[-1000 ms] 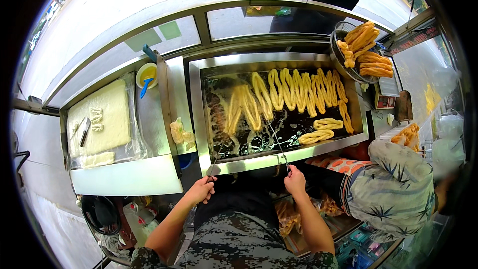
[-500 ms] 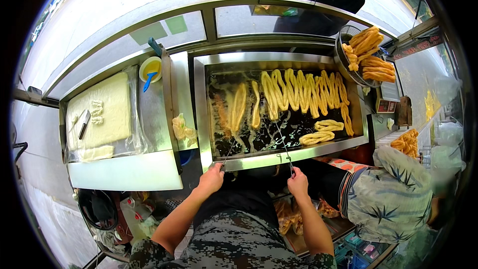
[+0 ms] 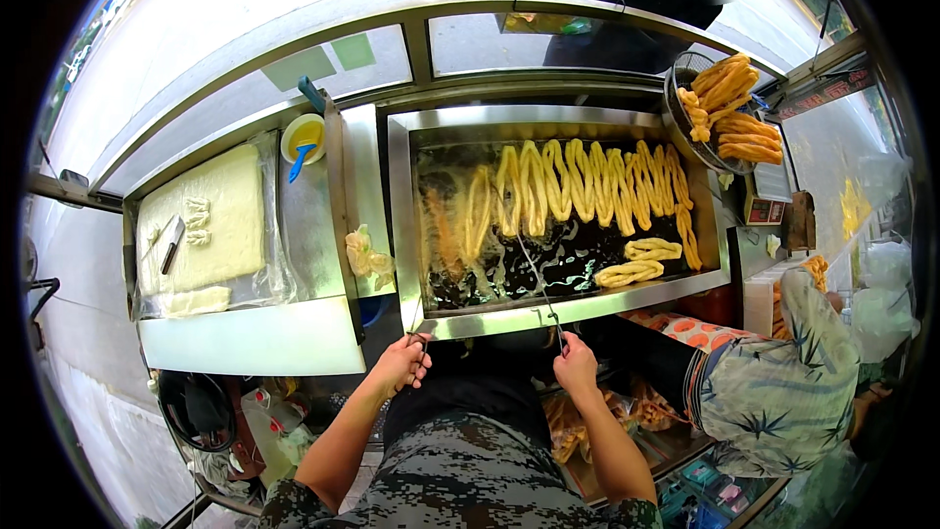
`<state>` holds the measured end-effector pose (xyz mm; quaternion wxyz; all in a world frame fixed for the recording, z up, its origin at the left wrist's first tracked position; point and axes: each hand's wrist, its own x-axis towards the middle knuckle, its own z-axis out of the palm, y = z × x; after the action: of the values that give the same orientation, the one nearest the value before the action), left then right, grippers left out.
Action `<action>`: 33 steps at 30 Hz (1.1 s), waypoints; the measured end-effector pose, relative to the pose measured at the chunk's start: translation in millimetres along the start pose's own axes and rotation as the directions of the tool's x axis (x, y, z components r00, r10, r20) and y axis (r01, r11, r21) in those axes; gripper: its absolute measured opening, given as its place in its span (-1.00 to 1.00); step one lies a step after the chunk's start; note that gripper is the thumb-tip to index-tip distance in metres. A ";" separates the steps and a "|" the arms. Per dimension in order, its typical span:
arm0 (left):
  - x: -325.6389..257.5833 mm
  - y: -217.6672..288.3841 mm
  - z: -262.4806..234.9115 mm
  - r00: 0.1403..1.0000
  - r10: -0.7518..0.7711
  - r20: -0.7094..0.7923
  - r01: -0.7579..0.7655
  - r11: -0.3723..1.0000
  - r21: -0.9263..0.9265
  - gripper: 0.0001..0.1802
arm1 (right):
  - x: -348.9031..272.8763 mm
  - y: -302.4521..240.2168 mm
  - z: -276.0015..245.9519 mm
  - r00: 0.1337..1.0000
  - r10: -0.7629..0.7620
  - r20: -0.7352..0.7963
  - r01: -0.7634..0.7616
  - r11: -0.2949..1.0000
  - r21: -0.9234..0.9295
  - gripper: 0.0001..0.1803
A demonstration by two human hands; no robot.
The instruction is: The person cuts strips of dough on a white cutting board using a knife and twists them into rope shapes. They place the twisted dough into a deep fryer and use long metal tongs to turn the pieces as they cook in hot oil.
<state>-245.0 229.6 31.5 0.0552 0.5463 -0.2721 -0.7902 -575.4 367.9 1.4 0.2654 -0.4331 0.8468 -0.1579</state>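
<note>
A wide metal fryer (image 3: pixel 636 296) of dark, bubbling oil lies before me. Pale yellow dough sticks (image 3: pixel 578 181) float side by side along its far half, with two folded dough sticks (image 3: pixel 630 275) near the front right. Closed around a long thin metal rod (image 3: pixel 534 264), my right hand (image 3: pixel 576 366) is just off the front rim; the rod reaches over the oil toward the leftmost sticks in the row. My left hand (image 3: pixel 399 366) is closed on another thin metal rod at the front left corner, its far end hard to see. One separate dough stick (image 3: pixel 477 214) floats at the left.
Left stands a board with a dough slab (image 3: pixel 215 211), a knife (image 3: pixel 171 245) and a cup with a blue brush (image 3: pixel 303 159). A wire basket (image 3: pixel 678 116) of fried dough sticks (image 3: pixel 725 88) hangs far right. A person (image 3: pixel 774 397) in a patterned top is close on my right; another stands beyond the frame.
The right rod's tip has swung left toward the row. A dough stick from the left gap now sits against the row's left end. My left hand has moved slightly down and left.
</note>
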 end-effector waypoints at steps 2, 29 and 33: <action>-1.6 3.1 -1.4 0.994 -0.022 0.107 0.038 0.988 -0.150 -0.70 | 1.5 0.5 0.2 1.000 0.000 -0.026 0.000 1.000 0.006 -0.58; 54.4 -30.8 1.1 0.805 0.590 -0.062 -0.276 0.464 0.842 -0.58 | -0.2 -0.1 -22.4 0.996 0.089 -0.030 -0.089 0.996 -0.012 -0.56; 84.0 -42.5 -10.1 0.814 0.580 -0.023 -0.373 0.554 0.744 -0.60 | 5.7 12.1 -24.5 0.999 0.046 -0.016 -0.045 0.998 0.031 -0.60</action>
<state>-260.4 229.6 -62.0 0.0904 0.5289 -0.6831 -0.4954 -600.4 371.1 13.5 0.2685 -0.4082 0.8561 -0.1686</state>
